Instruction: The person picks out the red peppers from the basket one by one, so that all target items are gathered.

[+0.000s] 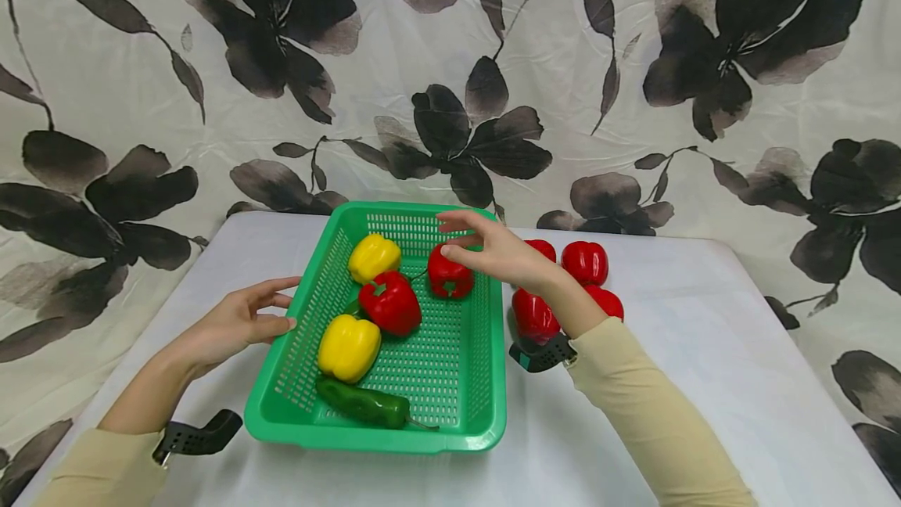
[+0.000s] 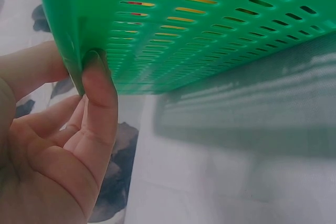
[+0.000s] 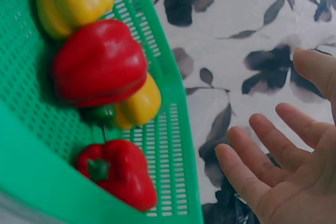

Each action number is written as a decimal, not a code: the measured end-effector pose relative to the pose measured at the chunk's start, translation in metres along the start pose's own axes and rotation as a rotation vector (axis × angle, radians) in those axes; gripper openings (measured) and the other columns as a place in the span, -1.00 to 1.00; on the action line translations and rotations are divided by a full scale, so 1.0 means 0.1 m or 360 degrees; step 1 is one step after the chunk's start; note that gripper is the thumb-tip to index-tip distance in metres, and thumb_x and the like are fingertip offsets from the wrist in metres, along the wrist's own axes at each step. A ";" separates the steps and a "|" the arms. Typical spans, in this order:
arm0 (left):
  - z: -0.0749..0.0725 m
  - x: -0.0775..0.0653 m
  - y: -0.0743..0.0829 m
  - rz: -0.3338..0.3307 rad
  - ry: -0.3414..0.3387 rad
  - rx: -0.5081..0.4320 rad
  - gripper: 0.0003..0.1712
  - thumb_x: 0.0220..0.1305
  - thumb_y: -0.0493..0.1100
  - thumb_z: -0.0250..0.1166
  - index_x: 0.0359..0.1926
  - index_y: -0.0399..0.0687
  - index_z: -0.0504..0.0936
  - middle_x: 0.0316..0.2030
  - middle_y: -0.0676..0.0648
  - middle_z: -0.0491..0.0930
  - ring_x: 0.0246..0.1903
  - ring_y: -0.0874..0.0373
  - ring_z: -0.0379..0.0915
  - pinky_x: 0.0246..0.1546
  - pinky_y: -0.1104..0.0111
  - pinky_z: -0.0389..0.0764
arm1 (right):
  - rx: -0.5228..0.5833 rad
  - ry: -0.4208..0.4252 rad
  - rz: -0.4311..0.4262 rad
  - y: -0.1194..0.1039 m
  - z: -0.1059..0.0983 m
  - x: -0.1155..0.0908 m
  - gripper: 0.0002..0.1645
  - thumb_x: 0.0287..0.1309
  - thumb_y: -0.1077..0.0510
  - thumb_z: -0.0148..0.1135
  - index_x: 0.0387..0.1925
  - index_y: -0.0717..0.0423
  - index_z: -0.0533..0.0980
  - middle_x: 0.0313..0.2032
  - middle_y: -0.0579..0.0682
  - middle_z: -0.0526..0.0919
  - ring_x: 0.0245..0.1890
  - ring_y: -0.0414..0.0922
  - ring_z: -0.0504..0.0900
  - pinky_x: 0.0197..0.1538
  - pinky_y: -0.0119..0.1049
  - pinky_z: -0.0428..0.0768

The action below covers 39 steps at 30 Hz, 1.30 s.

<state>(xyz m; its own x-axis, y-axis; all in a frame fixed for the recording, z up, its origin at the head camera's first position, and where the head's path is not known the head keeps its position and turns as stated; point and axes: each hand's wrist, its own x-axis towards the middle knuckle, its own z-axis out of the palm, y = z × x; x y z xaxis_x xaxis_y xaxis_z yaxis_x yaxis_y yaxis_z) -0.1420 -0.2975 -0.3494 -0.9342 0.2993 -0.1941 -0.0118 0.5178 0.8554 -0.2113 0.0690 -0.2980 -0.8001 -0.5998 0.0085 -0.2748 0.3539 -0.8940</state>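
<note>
A green plastic basket (image 1: pixel 493 382) with slotted walls stands tilted toward the head camera. My left hand (image 1: pixel 235 327) pinches its left rim; in the left wrist view the thumb and a finger (image 2: pixel 100 103) meet on either side of that rim. Above the basket's far right part is my right hand (image 1: pixel 503 253), its fingers spread with nothing between them, over a red bell pepper (image 1: pixel 450 276). Another red bell pepper (image 1: pixel 393 305) lies between two yellow ones, the far one (image 1: pixel 373 258) and the near one (image 1: pixel 348 348). A long green pepper (image 1: pixel 366 404) lies along the near wall.
Several red bell peppers (image 1: pixel 586 263) sit on the white table (image 1: pixel 676 319) just right of the basket, partly behind my right forearm. A flower-printed cloth (image 1: pixel 436 45) hangs behind the table. Each wrist wears a black strap (image 1: pixel 200 436).
</note>
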 end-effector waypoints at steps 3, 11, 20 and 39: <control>0.00 0.00 0.00 0.0004 -0.0005 0.0000 -0.18 0.23 -0.11 0.21 0.40 -0.18 0.01 0.10 -0.35 0.32 -0.17 0.05 0.51 -0.16 0.26 0.62 | -0.0001 -0.0027 -0.0010 -0.01 0.05 0.04 -0.34 0.21 0.02 0.13 0.31 -0.06 0.18 0.22 -0.06 0.35 0.19 -0.11 0.40 0.12 -0.18 0.49; -0.01 0.00 -0.01 0.0011 -0.0015 -0.0023 -0.18 0.23 -0.13 0.21 0.40 -0.19 0.00 0.09 -0.36 0.32 -0.18 0.05 0.52 -0.17 0.28 0.62 | -0.0019 -0.0084 0.0027 -0.01 0.20 0.15 -0.34 0.21 0.03 0.14 0.31 -0.07 0.18 0.23 -0.05 0.33 0.19 -0.08 0.40 0.12 -0.22 0.49; 0.00 0.00 0.00 0.0013 -0.0011 -0.0012 -0.18 0.23 -0.13 0.21 0.40 -0.18 0.01 0.09 -0.35 0.32 -0.18 0.04 0.51 -0.18 0.27 0.62 | -0.0153 -0.0152 0.0121 0.02 0.34 0.29 -0.29 0.20 -0.02 0.14 0.34 -0.09 0.13 0.24 -0.04 0.33 0.17 -0.06 0.40 0.09 -0.22 0.51; 0.00 0.00 -0.01 0.0005 0.0000 0.0022 -0.18 0.23 -0.11 0.21 0.40 -0.17 0.02 0.10 -0.36 0.31 -0.13 0.00 0.48 -0.16 0.23 0.62 | -0.0268 -0.0290 0.0200 0.00 0.52 0.46 -0.22 0.18 -0.02 0.15 0.36 0.01 0.07 0.29 0.10 0.24 0.19 0.06 0.37 0.11 -0.22 0.49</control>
<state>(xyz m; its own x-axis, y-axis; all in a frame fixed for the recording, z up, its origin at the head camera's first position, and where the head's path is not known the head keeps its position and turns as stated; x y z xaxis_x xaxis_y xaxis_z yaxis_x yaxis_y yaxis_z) -0.1422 -0.2982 -0.3501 -0.9343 0.3009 -0.1913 -0.0039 0.5277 0.8494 -0.2198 0.0041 -0.3211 -0.7287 -0.6573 -0.1921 -0.2763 0.5388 -0.7958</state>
